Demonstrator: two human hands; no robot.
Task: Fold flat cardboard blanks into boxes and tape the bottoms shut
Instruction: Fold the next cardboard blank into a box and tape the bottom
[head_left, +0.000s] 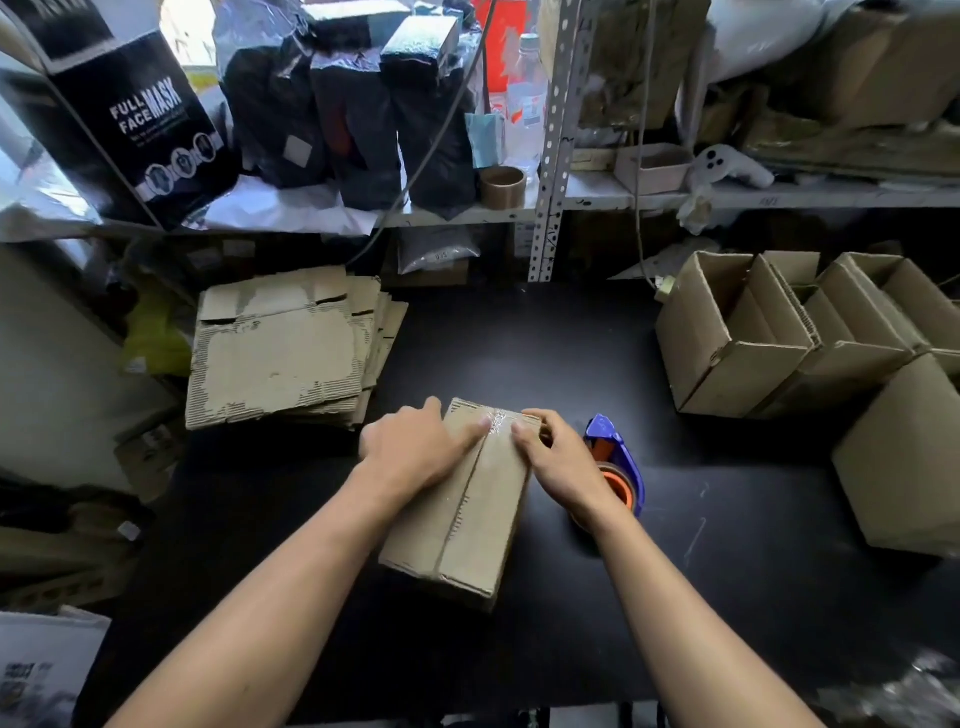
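Two bare forearms enter from the near edge of the table (753, 395), a black surface. Between them lies the cardboard box (462, 512), bottom flaps up, near the middle of the table and closer to the near edge than the far one. Its long axis runs from the near edge toward the far edge, slightly skewed. Clear tape (497, 420) glints along the centre seam at the far end of the box.

Left hand (415, 449): palm down on the left flap, fingers mostly straight, pressing the cardboard; thumb reaches to the seam at the taped spot. Right hand (558, 457): fingers curled over the far right corner of the box, thumb pressing the tape from the right side. The two thumbs nearly meet at the seam.

Tape dispenser (618, 467), blue with an orange-brown roll, stands on the table just beside the right hand, on its right; not held.

Stack of flat blanks (280, 353) sits at the far left part of the table, edges ragged. Finished boxes (789, 332), open tops up, are grouped at the far right corner; another closed carton (904, 467) lies along the right edge.

Behind the far edge, a metal shelf (550, 156) carries dark bags, a box printed "FULL FACE MASK" (140, 114) and a spare tape roll (501, 186).
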